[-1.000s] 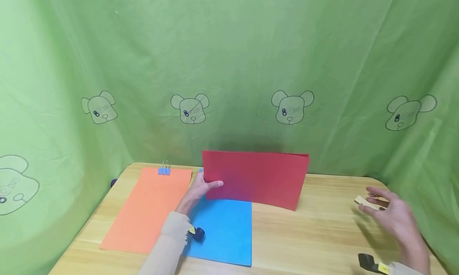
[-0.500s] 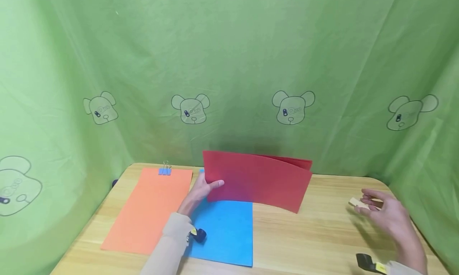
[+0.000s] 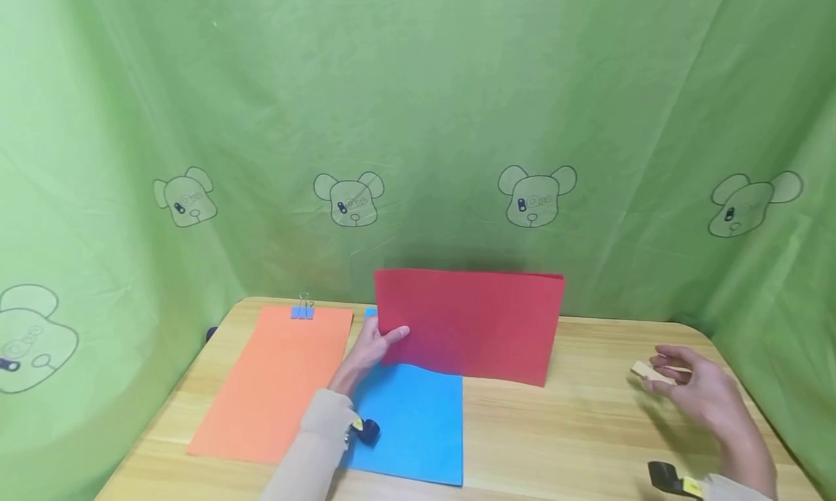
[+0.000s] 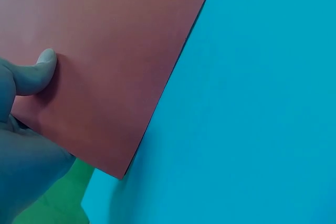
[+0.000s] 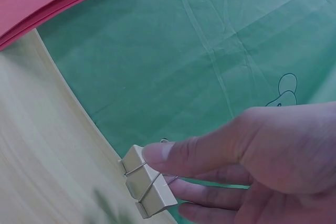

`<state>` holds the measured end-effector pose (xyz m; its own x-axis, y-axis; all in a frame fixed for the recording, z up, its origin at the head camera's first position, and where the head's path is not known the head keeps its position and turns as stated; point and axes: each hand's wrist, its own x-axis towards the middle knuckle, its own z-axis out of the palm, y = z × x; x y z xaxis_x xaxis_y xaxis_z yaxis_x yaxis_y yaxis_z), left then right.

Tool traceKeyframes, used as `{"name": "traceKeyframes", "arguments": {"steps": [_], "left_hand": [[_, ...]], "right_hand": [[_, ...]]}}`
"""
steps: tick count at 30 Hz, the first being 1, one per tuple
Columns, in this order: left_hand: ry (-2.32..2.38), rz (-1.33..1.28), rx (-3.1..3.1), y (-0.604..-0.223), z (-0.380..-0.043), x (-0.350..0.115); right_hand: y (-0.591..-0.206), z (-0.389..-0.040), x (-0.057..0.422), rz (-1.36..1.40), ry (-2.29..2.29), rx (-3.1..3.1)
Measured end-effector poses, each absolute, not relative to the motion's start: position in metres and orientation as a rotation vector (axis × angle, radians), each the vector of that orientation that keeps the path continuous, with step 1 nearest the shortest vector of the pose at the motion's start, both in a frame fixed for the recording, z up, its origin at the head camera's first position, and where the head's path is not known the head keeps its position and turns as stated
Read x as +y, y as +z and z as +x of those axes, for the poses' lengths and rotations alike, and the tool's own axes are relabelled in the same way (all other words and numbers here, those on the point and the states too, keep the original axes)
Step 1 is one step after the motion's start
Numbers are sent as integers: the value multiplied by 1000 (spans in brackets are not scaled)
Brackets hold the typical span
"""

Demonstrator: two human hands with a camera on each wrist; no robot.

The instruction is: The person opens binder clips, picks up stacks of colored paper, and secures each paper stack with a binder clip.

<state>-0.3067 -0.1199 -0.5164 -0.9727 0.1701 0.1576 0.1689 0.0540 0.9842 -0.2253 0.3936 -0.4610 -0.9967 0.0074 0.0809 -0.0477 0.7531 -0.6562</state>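
A sheaf of red paper [image 3: 470,327] stands raised on its long side, gripped at its left end by my left hand [image 3: 369,345]. The thumb lies on the near face and the other fingers are hidden behind. Below it a stack of blue paper [image 3: 411,428] lies flat. To the right, my right hand [image 3: 702,392] pinches a pale yellow binder clip [image 3: 646,372] above the wooden table. In the right wrist view the thumb presses on the clip [image 5: 149,187], its wire handles folded along its body.
Orange paper [image 3: 274,385] lies at the left of the table [image 3: 555,443], with a blue binder clip [image 3: 302,313] on its top edge. A green curtain [image 3: 431,123] with bear-head prints hangs behind and along both sides.
The red sheets flared apart at their right end half a second ago and now lie together again. My right hand with the binder clip has shifted slightly left.
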Motion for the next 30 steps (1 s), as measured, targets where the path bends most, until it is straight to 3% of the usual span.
{"name": "traceKeyframes", "arguments": {"steps": [30], "left_hand": [[2178,195,2155,-510,-304,-117]], "right_hand": [[-459,-228,384,-66,1188,-2775]]}}
